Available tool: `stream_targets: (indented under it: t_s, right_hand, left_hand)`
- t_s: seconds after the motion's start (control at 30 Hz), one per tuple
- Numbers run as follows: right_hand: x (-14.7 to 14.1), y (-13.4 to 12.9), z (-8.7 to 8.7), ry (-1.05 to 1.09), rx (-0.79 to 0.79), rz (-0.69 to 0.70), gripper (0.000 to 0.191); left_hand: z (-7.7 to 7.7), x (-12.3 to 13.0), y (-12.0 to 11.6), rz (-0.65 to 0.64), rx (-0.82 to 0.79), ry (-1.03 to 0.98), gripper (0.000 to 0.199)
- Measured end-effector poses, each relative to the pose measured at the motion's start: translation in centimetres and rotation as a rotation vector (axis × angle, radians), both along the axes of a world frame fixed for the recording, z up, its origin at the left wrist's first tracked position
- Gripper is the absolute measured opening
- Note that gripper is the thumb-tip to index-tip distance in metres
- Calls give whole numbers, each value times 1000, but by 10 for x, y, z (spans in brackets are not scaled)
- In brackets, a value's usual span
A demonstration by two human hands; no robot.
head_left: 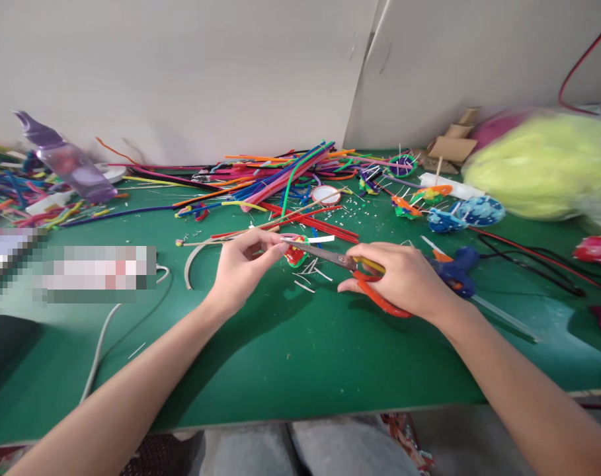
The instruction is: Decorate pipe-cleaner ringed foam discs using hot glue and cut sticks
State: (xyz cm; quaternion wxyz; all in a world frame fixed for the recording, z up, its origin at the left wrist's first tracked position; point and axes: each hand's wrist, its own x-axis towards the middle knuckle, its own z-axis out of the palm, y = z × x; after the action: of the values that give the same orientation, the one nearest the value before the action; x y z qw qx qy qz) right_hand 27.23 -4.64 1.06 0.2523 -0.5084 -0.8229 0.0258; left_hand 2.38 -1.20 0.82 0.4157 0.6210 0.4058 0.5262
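My right hand [402, 274] grips a pair of scissors [372, 277] with orange and yellow handles. Its blades point left, and their tips reach the fingers of my left hand [248, 268]. Thumb and forefinger of that left hand are pinched together on a thin white strip [321, 239], which sticks out to the right behind the blades; the pinched end is hidden. Just under the blades is a small red, green and yellow craft piece [296, 255], partly covered; whether it touches my fingers I cannot tell. Thin white offcuts [310, 270] lie on the table below it.
Coloured pipe cleaners [280, 178] pile along the back of the green table [280, 370]. A purple bottle [75, 165] stands tilted at left, near a white cable [99, 344]. At right are a blue glue gun [461, 268], blue-patterned pieces [481, 211] and a yellow bagged bundle [533, 165].
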Motion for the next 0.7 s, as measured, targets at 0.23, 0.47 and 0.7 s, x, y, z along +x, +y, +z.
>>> stream_targets:
  t_s: [0.23,0.47,0.7]
  right_hand:
    - [0,0,0,3,5,16,37]
    - [-1,0,1,-8,24,34,42]
    - [-4,0,0,-5,-1,61,47]
  left_hand:
    - [-1,0,0,24,-17,4,15]
    - [-2,0,1,-8,-42,-55,12]
    - [-3,2,0,-36,-19,-37,16]
